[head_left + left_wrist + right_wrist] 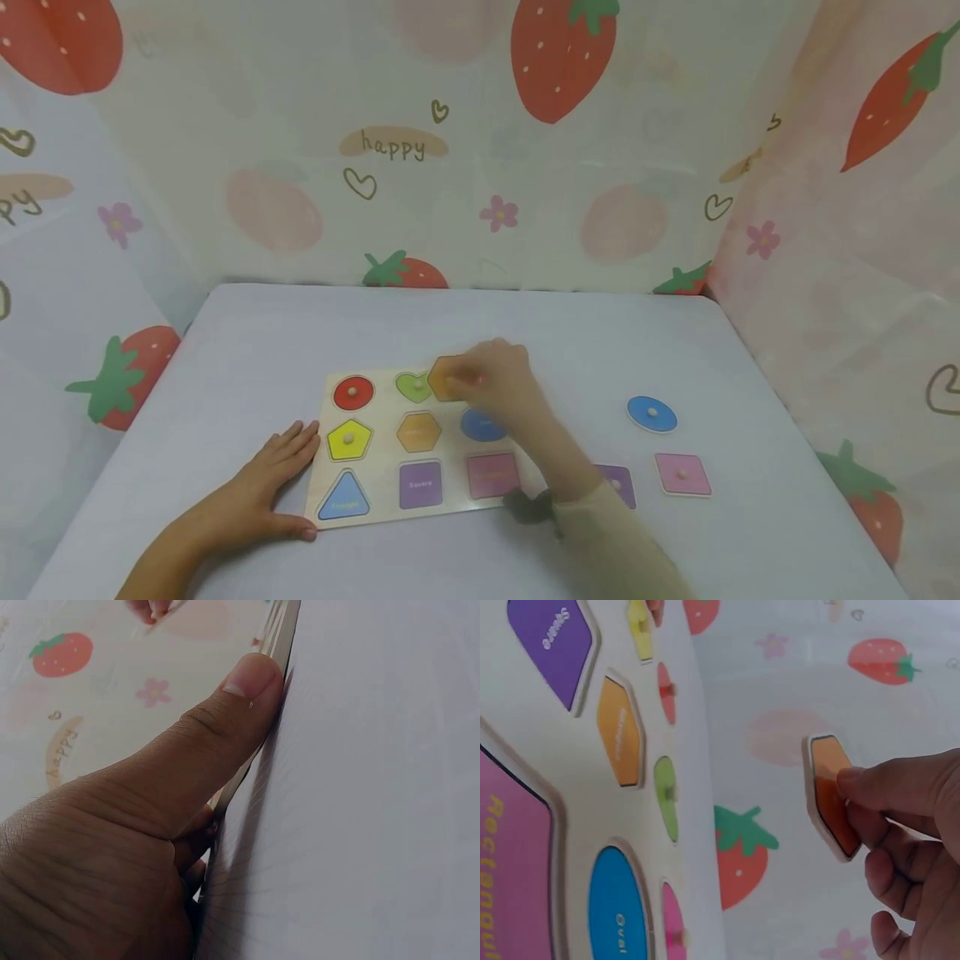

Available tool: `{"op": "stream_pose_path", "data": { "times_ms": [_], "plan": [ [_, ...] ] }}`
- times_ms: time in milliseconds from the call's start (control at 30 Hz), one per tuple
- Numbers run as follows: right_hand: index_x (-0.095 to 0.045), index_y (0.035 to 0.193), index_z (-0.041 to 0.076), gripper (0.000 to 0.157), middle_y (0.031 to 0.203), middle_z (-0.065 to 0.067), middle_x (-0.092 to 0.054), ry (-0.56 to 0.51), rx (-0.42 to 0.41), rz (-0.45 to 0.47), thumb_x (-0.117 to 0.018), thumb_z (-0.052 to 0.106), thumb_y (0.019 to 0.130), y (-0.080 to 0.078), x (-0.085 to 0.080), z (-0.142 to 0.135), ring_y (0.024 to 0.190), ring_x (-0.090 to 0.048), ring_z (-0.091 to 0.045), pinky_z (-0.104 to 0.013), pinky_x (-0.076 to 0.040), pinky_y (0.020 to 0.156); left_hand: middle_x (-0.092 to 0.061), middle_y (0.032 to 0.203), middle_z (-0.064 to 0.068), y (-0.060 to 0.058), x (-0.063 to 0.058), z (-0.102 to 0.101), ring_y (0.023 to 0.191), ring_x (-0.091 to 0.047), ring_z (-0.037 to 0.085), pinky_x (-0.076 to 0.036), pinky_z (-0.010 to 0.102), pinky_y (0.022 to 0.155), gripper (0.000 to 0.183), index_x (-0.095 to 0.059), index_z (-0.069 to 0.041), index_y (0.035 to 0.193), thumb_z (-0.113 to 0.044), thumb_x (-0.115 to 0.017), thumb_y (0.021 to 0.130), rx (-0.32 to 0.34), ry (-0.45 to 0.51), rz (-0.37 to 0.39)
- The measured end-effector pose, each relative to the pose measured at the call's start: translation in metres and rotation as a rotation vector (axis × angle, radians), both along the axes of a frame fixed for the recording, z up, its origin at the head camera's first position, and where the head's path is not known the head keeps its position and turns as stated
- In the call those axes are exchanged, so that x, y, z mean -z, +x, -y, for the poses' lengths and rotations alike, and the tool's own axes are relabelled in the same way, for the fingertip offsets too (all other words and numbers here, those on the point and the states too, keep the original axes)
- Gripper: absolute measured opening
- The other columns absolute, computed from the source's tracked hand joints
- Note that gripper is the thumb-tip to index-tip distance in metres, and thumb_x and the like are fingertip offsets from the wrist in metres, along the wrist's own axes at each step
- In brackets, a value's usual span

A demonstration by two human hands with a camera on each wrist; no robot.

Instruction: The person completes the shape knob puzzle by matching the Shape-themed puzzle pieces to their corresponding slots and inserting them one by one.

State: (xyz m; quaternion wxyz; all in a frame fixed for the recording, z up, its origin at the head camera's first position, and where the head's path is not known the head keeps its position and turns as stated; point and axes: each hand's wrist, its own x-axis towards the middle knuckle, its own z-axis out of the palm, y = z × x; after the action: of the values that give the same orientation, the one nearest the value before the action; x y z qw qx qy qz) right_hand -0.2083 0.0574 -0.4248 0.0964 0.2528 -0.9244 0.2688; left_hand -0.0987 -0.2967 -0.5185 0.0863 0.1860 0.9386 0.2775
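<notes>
My right hand [498,379] pinches an orange hexagon puzzle piece [831,795] by its knob side, held above the wooden shape board [378,508] near its far edge. In the head view the piece partly covers the green heart [412,385]. The board's orange hexagon recess [418,432] lies bare, nearer to me. My left hand [266,475] rests at the board's left edge, fingers extended against it and thumb at the near corner. Knobbed red circle [353,392] and yellow pentagon [348,439] pieces sit in the board, as does a pink piece [674,922] in the right wrist view.
To the board's right lie a blue oval piece [652,413], a pink rectangle piece [682,474] and a purple square piece [621,486], partly behind my forearm. Strawberry-print curtains [465,208] border the white table [600,333] at the back and sides.
</notes>
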Motion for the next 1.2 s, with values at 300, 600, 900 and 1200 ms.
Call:
{"op": "stream_pose_path", "data": {
  "times_ms": [300,600,900,1200],
  "plan": [
    [-0.082,0.104,0.033,0.019,0.098,0.012,-0.078,-0.057,0.020,0.000,-0.080,0.024,0.087,0.002,0.012,0.009,0.097,-0.064,-0.015,-0.052,-0.043,0.093,-0.020,0.172,0.004,-0.001,0.001,0.000,0.159,-0.008,0.036,0.015,-0.001,0.106,0.126,-0.031,-0.010,0.161,-0.075,-0.080,0.064,-0.018,-0.011,0.020],
    [-0.081,0.104,0.026,0.015,0.091,0.009,-0.073,-0.025,0.063,0.093,-0.075,0.022,0.091,0.007,0.029,0.024,0.093,-0.057,-0.015,-0.045,-0.043,0.097,-0.021,0.171,0.005,-0.001,0.003,0.002,0.159,-0.009,0.035,0.015,0.000,0.108,0.127,-0.032,-0.008,0.161,-0.077,-0.078,0.064,0.002,-0.018,-0.007],
    [-0.080,0.107,0.025,0.016,0.094,0.012,-0.073,0.017,0.112,0.196,-0.075,0.026,0.092,0.014,0.036,0.036,0.093,-0.060,-0.012,-0.044,-0.045,0.095,-0.021,0.171,0.006,-0.001,0.002,0.003,0.158,-0.009,0.037,0.015,0.000,0.109,0.127,-0.032,-0.008,0.161,-0.076,-0.079,0.064,0.003,-0.011,-0.020],
    [-0.081,0.105,0.022,0.016,0.092,0.010,-0.073,-0.015,0.097,0.260,-0.077,0.022,0.090,0.013,0.050,0.040,0.085,-0.060,-0.010,-0.031,-0.053,0.084,-0.022,0.171,0.007,-0.001,0.001,0.000,0.158,-0.008,0.037,0.015,0.000,0.107,0.127,-0.032,-0.007,0.161,-0.075,-0.079,0.064,0.002,-0.009,-0.002]
  ]
}}
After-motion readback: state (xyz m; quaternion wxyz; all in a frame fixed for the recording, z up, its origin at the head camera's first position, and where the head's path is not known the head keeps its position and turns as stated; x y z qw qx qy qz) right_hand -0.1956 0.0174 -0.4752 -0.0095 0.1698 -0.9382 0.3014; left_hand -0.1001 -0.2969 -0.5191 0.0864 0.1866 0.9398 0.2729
